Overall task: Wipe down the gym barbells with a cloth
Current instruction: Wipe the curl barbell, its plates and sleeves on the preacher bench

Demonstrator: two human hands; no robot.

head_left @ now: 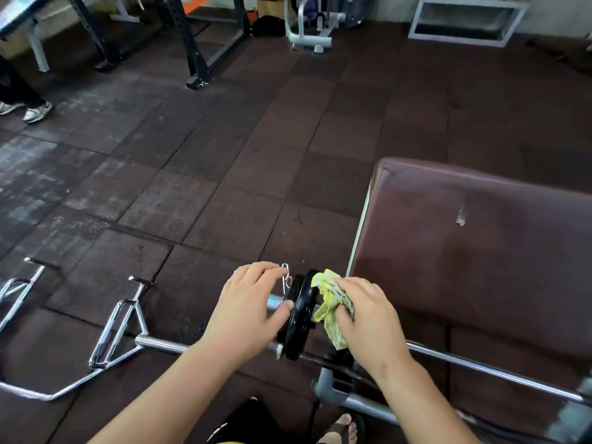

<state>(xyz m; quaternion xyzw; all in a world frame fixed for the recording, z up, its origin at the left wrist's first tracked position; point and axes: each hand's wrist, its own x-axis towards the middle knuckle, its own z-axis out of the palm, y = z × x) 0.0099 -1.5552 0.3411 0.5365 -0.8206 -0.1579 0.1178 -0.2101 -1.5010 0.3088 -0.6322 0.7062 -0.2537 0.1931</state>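
Keep the right hand [368,318] clamped on the yellow cloth [330,302], pressing it flat against the inner face of the black plates [301,318] and rubbing all around the rim. Steady with the left hand [250,306], curled round the sleeve end of the barbell [273,302] beside the spring clip [286,282]. Lying just before the brown pad [480,251]; chrome sleeve shiny, plates dull black.
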